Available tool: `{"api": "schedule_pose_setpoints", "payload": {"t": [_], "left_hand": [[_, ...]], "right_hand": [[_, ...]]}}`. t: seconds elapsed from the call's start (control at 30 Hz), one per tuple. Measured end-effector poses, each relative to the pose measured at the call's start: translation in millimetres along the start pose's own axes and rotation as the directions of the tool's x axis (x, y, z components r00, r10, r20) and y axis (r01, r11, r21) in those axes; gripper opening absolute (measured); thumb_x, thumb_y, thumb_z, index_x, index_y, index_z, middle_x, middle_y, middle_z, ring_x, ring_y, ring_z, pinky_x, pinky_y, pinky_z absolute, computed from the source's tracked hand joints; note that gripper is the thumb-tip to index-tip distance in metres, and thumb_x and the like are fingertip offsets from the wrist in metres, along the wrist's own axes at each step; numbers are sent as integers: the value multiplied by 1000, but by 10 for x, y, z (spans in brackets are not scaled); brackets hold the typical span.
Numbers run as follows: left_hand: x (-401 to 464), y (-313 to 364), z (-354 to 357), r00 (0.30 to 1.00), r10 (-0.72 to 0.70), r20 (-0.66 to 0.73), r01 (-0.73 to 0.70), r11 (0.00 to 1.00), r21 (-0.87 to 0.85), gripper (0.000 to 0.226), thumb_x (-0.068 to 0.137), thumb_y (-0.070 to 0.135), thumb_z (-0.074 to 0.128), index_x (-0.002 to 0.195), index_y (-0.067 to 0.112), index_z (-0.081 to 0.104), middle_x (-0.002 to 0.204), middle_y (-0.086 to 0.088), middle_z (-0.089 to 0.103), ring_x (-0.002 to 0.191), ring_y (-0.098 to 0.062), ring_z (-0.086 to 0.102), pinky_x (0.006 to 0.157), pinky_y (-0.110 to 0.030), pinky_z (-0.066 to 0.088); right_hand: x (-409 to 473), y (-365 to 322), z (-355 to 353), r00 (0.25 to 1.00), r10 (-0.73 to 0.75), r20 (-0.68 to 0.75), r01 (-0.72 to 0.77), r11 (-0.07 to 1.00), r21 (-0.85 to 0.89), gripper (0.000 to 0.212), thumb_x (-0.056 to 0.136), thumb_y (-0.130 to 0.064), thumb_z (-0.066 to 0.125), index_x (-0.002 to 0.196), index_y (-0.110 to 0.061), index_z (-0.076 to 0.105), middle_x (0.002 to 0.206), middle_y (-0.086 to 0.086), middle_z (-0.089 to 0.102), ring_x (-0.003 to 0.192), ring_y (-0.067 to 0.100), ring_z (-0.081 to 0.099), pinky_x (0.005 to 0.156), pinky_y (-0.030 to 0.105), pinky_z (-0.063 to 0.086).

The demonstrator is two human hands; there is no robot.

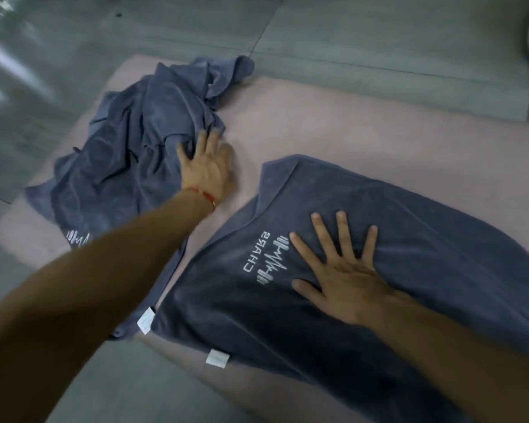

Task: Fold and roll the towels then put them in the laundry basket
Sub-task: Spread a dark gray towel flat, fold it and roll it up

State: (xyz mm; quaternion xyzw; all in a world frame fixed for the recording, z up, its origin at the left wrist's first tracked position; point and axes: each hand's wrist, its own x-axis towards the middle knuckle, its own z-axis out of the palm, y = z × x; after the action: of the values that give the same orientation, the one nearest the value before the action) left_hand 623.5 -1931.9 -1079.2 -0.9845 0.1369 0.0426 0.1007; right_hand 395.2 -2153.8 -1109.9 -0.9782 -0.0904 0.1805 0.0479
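Barely begun, I'd judge: the right hand (342, 279) is pressing straight, spread fingers on the flattened towel (409, 270) at four o'clock, the left hand (206, 166) is touching the crumpled towel (129, 154) at ten o'clock with fingers extended, gripping nothing, and no basket is showing.

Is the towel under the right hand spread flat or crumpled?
Spread flat: the towel lies smooth on the mat, logo showing, right hand pressing it open-palmed.
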Motion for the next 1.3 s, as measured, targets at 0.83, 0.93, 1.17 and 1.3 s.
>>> {"api": "schedule_pose_setpoints", "payload": {"t": [0.83, 0.93, 1.17, 1.3], "left_hand": [[-2274, -104, 105, 959, 95, -268, -195, 904, -381, 20, 89, 23, 52, 98, 7, 59, 95, -17, 54, 83, -38, 53, 70, -49, 47], [-2898, 209, 146, 833, 469, -292, -548, 773, -321, 19, 93, 31, 58, 100, 14, 63, 95, -6, 56, 84, -28, 54, 73, -44, 44], [-2912, 310, 377, 787, 575, -225, -616, 703, -356, 23, 97, 32, 49, 107, 20, 67, 103, -1, 63, 91, -26, 59, 76, -40, 44], [-2856, 49, 148, 607, 764, -218, -794, 573, -204, 32, 90, 25, 45, 116, 20, 62, 112, -1, 56, 98, -21, 52, 84, -34, 36]], "right_hand": [[-752, -324, -200, 916, -374, -144, 364, 927, -93, 62, 87, -57, 39, 137, -25, 58, 145, 9, 52, 126, 31, 54, 96, 53, 47], [-954, -404, 0, 906, -421, -35, 414, 901, -127, 67, 80, -55, 62, 140, -26, 52, 149, 8, 47, 131, 30, 48, 97, 55, 44], [-1297, -19, -70, 973, -222, -68, 220, 975, -33, 57, 93, -48, 53, 142, -20, 51, 141, 5, 51, 126, 25, 52, 101, 43, 45], [-1666, 236, -214, 977, -159, -145, 150, 986, -70, 49, 97, -44, 44, 135, -15, 57, 134, 8, 57, 117, 29, 58, 98, 45, 47]]}}
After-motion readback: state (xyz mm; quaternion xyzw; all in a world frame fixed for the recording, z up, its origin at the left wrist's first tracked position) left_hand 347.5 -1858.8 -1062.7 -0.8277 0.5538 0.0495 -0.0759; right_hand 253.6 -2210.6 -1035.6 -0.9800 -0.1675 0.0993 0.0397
